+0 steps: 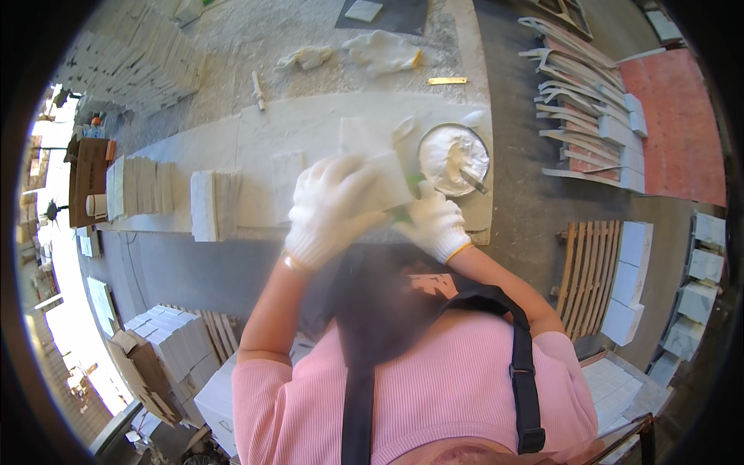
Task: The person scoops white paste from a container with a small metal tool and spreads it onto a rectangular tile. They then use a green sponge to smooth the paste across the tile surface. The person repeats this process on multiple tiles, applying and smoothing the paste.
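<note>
My left hand (325, 205), in a white knit glove, grips a square white stone tile (385, 182) over the worktable (263, 217). The tile is slightly smeared by motion. My right hand (434, 221), gloved the same way, is closed at the tile's right edge on a small green object (412, 183); its kind cannot be made out. Just beyond the right hand stands a round tin of white paste (449, 147), with a dark-handled tool (473, 181) resting in it. Another white tile (356, 133) lies flat behind the held one.
Upright rows of tiles (213, 205) stand left on the table. Spare white gloves (381, 52), a yellow strip (447, 80) and a pale stick (258, 91) lie toward the far side. Right of the table are stacked white strips (581, 116) and a wooden pallet (590, 267). Boxes (172, 341) stand behind me at left.
</note>
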`<state>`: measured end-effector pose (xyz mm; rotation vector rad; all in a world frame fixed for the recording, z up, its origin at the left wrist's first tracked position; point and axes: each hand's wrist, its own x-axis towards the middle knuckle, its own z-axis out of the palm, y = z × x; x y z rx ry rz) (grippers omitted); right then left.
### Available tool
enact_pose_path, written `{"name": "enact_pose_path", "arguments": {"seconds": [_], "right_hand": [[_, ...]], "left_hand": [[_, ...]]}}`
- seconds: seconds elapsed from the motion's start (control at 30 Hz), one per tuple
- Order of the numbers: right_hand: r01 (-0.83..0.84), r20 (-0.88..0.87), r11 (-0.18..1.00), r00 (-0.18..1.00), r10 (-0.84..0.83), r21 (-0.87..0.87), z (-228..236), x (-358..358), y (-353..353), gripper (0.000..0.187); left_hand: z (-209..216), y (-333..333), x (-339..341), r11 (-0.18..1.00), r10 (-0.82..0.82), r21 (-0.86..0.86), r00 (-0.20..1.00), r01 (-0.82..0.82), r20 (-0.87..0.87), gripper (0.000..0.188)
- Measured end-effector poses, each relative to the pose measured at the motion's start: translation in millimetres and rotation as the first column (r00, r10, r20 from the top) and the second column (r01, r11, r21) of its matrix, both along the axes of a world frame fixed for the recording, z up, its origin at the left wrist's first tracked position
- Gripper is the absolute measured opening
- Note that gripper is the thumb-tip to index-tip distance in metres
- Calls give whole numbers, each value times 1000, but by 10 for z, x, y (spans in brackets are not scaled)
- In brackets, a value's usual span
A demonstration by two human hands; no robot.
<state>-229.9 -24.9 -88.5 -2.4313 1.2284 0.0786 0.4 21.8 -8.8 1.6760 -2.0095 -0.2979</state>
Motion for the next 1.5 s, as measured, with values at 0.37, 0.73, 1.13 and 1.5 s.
{"name": "enact_pose_path", "arguments": {"seconds": [0.37,0.73,1.13,1.5], "right_hand": [[70,38,990,997,-65,-119,-256,176,77,46],[75,103,997,992,-78,33,-215,17,146,52],[-2,697,714,221,-682,700,608,-212,90,69],[139,686,784,410,-601,604,597,60,50,70]], "left_hand": [[-74,22,13,1000,-7,-6,1000,7,-7,69],[-57,37,-15,1000,-22,22,999,22,-30,72],[-32,34,8,997,-61,43,997,64,-52,71],[-31,19,30,997,-75,20,992,78,-105,62]]}}
